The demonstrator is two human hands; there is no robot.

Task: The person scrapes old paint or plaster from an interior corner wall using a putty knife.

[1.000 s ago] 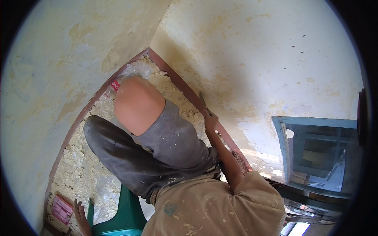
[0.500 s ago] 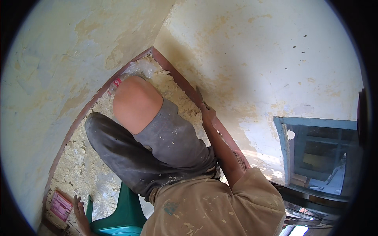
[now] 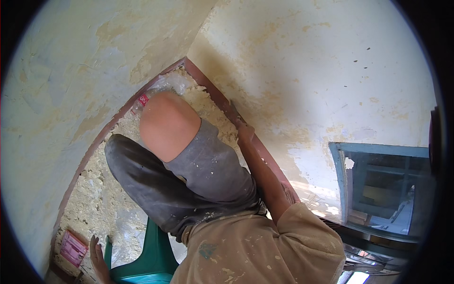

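Note:
My right hand (image 3: 245,132) is closed round a scraper (image 3: 233,108) whose thin blade lies by the reddish-brown skirting strip (image 3: 216,97), where it meets the peeling wall (image 3: 293,71). Most of the tool's handle is hidden in my fingers. At the lower left, my left hand (image 3: 98,259) hangs beside the green plastic chair (image 3: 142,262), fingers stretched out and nothing in them. A pink rectangular packet (image 3: 74,248) lies on the floor close to those fingers.
Scraped-off flakes (image 3: 87,199) cover the floor. My bent knees (image 3: 170,125) fill the middle, near a clear plastic bottle with a red label (image 3: 143,100) and crumpled plastic (image 3: 176,81) in the corner. A blue-framed window (image 3: 383,149) sits in the wall at right.
My right hand and the scraper have moved slightly left and toward the corner along the skirting. The view has shifted a little; my left hand stays by the chair.

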